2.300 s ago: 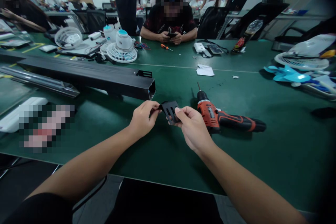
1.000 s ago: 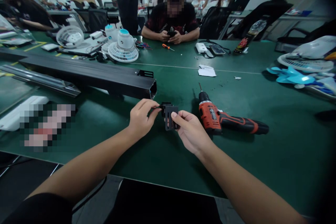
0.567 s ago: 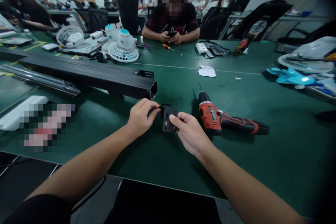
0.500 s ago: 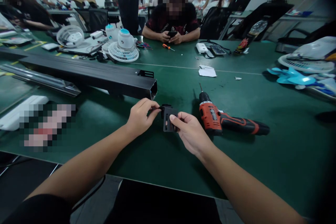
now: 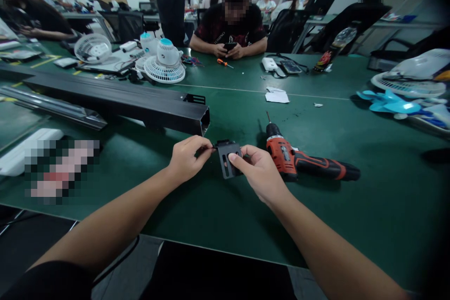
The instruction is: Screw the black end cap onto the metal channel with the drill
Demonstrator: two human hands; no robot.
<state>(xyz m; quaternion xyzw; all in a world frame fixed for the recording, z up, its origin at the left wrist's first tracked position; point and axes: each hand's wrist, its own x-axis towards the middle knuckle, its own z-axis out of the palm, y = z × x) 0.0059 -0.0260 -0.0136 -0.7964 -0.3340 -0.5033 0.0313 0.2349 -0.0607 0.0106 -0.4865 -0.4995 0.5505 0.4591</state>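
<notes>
A slotted black metal bracket [image 5: 226, 168] is held above the green table by my right hand [image 5: 262, 171], thumb across its face. At the bracket's left upper edge, my left hand [image 5: 188, 159] is closed in a pinch; a small dark piece shows at its fingertips, too small to name. Just right of my right hand lies an orange and black cordless drill [image 5: 283, 154] with a bit in its chuck. The open end of a long black metal beam [image 5: 176, 115] lies beyond my left hand.
Clear plastic-like strips [image 5: 59, 108] and a white case [image 5: 31, 150] lie on the left. Fan parts [image 5: 165, 65] stand at the back, blue fan blades [image 5: 401, 103] at right. Opposite, a person [image 5: 230, 28] holds a phone near an orange screwdriver [image 5: 223, 62].
The bracket has turned slightly in my right hand, so its slotted face shows more fully. My left hand keeps its pinch almost in place.
</notes>
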